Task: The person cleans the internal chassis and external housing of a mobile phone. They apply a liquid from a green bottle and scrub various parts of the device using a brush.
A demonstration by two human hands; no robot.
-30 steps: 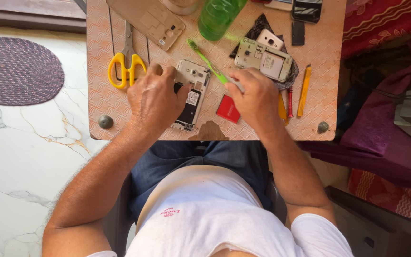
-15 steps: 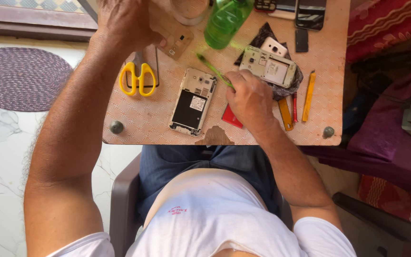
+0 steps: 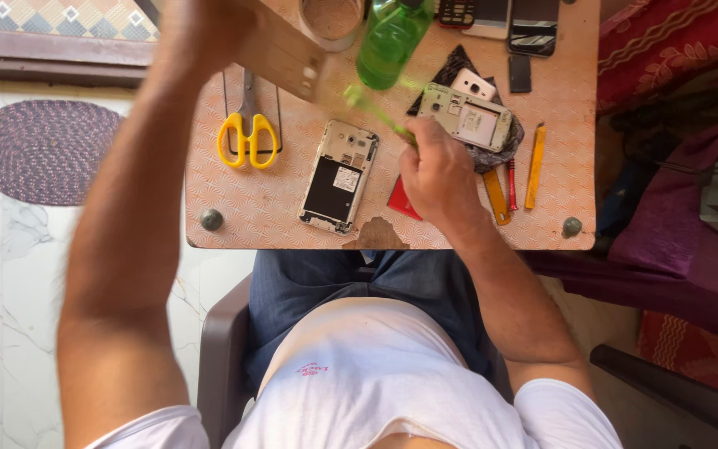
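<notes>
Near the table's (image 3: 292,208) front edge, the right hand (image 3: 438,175) grips a green tool (image 3: 376,112) beside the opened phone (image 3: 338,176), while the left hand (image 3: 201,33) holds a tan panel (image 3: 280,58) above the far edge.

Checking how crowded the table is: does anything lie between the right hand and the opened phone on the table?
Nothing visible does. The right hand, holding a green tool, rests beside the opened phone, with only bare table between them.

The left hand (image 3: 201,33) is raised high at the end of an outstretched forearm, fingers closed in a grip. The right hand (image 3: 435,175) lies low, fingers curled, wrist bent.
</notes>
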